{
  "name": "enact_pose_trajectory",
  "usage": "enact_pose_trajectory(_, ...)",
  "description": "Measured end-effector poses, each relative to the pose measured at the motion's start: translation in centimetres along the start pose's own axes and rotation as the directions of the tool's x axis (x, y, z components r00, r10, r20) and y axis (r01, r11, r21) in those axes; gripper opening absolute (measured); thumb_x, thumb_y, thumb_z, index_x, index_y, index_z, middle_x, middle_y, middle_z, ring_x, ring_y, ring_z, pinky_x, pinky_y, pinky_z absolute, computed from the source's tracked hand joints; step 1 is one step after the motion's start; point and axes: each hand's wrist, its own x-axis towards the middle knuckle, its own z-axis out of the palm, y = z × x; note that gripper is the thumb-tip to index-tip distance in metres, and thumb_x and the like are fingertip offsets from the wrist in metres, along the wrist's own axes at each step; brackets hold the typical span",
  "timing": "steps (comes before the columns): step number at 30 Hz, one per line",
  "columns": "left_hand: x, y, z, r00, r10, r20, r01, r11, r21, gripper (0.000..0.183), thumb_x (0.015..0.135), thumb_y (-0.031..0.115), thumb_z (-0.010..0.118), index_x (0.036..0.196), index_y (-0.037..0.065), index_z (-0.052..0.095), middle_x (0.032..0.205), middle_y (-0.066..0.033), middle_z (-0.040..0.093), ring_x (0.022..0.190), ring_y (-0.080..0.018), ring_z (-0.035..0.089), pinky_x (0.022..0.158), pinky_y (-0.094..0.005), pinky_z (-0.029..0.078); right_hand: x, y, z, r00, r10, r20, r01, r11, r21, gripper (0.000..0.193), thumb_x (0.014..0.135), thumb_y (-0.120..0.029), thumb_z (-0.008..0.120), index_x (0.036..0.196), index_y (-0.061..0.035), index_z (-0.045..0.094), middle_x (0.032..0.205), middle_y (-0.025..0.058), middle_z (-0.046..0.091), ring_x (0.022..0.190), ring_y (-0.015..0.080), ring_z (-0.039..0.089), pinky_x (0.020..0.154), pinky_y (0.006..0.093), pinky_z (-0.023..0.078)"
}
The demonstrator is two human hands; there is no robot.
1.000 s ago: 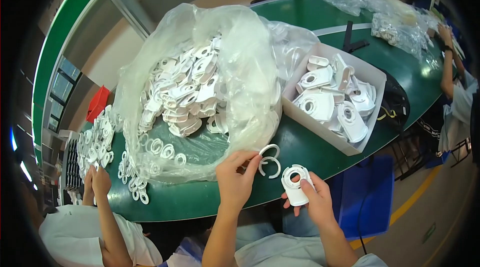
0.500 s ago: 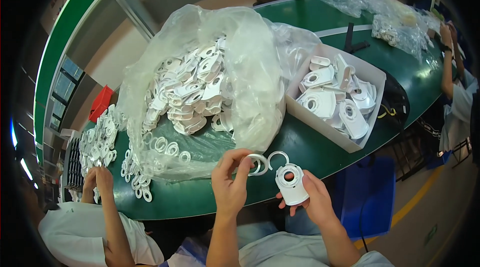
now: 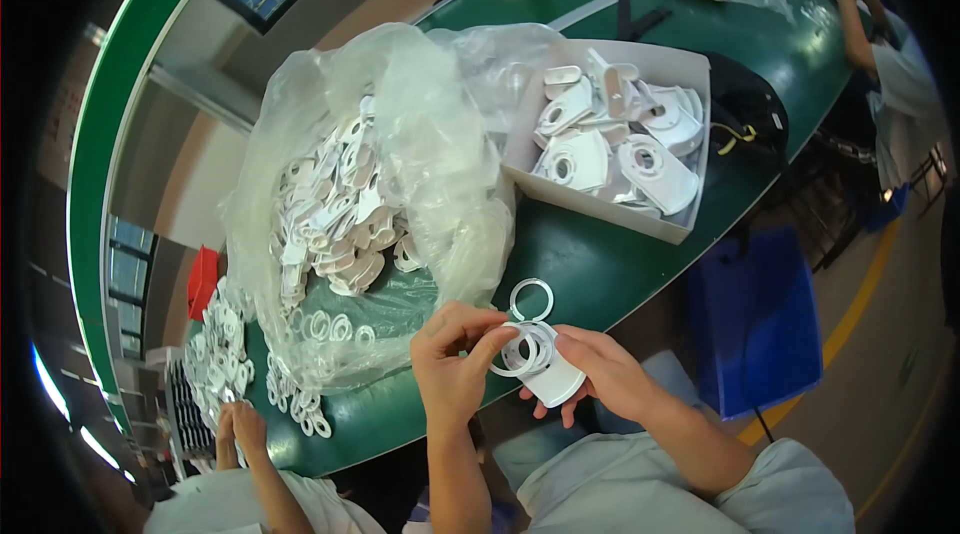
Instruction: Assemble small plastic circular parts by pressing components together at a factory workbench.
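My left hand (image 3: 455,359) pinches a white plastic ring (image 3: 497,368) between thumb and fingers. The ring overlaps the round collar of a white plastic housing (image 3: 560,386), tilted toward it; whether it is seated there I cannot tell. My right hand (image 3: 615,374) grips the housing by its wide end, thumb on top and fingers beneath. Just beyond the left fingertips, another thin white ring (image 3: 547,300) shows against the green table near its edge.
A large clear plastic bag (image 3: 430,134) holds a heap of white parts on the green table (image 3: 590,269). Right of it stands a white box (image 3: 600,208) of similar housings. A blue bin (image 3: 755,324) is below the table edge. A co-worker's hands (image 3: 240,426) are at left.
My left hand has brought its ring from beside the housing onto its collar. The right hand has tilted the housing toward the left hand. The whole view has shifted.
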Motion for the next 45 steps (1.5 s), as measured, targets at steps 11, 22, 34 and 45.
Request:
enact_pose_trajectory(11, 0.1, 1.7, 0.3, 0.987, 0.086, 0.136, -0.131, 0.922, 0.364, 0.018, 0.065, 0.003, 0.079, 0.081, 0.007, 0.073, 0.070, -0.0010, 0.057, 0.057, -0.0083, 0.050, 0.048, -0.0217, 0.035, -0.1, 0.0, 1.1, 1.000, -0.010, -0.027, 0.007, 0.991, -0.131, 0.035, 0.095, -0.009, 0.044, 0.128, 0.0014, 0.043, 0.096, 0.0152, 0.066, 0.074, 0.0193, 0.067, 0.047, 0.0256, 0.052)
enact_pose_trajectory(22, -2.3, 1.6, -0.7, 0.993, 0.040, -0.112, -0.030, 0.995, 0.090, 0.020, 0.079, -0.004, 0.067, 0.098, -0.001, 0.068, 0.084, -0.0065, 0.060, 0.068, -0.0105, 0.057, 0.061, -0.0204, 0.045, -0.9, -0.9, 1.4, 0.991, -0.117, -0.065, 0.112, 0.990, -0.083, 0.034, 0.090, -0.003, 0.046, 0.123, 0.0047, 0.045, 0.097, 0.0213, 0.065, 0.075, 0.0247, 0.069, 0.047, 0.0275, 0.052)
enact_pose_trajectory(34, -5.0, 1.8, 0.8, 0.994, -0.104, -0.021, 0.098, 0.976, -0.196, 0.018, 0.083, -0.008, 0.060, 0.100, -0.009, 0.064, 0.094, -0.0119, 0.062, 0.076, -0.0161, 0.064, 0.066, -0.0250, 0.053, -0.5, 1.1, 2.1, 0.939, -0.301, -0.164, 0.266, 0.942, -0.205, 0.020, 0.092, -0.009, 0.051, 0.107, 0.0048, 0.053, 0.089, 0.0156, 0.065, 0.065, 0.0198, 0.066, 0.044, 0.0243, 0.049)
enact_pose_trajectory(45, -5.1, 1.1, 1.6, 0.986, -0.148, -0.084, 0.123, 0.961, -0.248, 0.013, 0.083, -0.008, 0.061, 0.096, -0.009, 0.065, 0.089, -0.0113, 0.063, 0.072, -0.0145, 0.063, 0.063, -0.0235, 0.052, -0.6, 0.9, 2.4, 0.930, -0.294, -0.221, 0.219, 0.925, -0.311, 0.016, 0.089, -0.003, 0.052, 0.103, 0.0042, 0.055, 0.084, 0.0133, 0.066, 0.064, 0.0174, 0.066, 0.043, 0.0225, 0.047)
